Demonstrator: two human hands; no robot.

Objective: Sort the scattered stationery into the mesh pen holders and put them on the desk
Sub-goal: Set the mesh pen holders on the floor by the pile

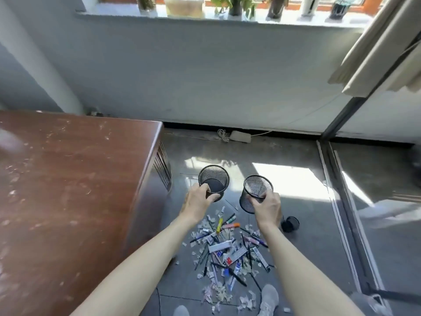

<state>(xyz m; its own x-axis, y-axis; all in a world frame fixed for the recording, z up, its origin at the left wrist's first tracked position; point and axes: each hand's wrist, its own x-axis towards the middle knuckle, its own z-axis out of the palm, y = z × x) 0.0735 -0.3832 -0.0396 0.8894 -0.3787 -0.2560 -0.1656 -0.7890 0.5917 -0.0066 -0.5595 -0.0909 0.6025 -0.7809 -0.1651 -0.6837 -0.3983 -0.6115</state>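
Note:
My left hand point(198, 199) grips the near rim of a black mesh pen holder point(215, 179), held above the floor beside the desk's corner. In my right hand point(267, 206) is a second black mesh holder point(256, 190), pinched at its rim and tilted. Both holders look empty. A third, smaller mesh holder point(290, 223) lies on its side on the floor. Below my arms a scattered pile of stationery point(227, 249) covers the grey floor: pens, markers, small boxes and paper scraps. The brown wooden desk point(68, 190) fills the left.
The desk top is scuffed and bare. A white power strip point(240, 136) with cable lies by the wall. A sliding door track point(341, 213) runs along the right. My grey shoes point(268, 299) stand at the pile's near edge. Plants line the windowsill above.

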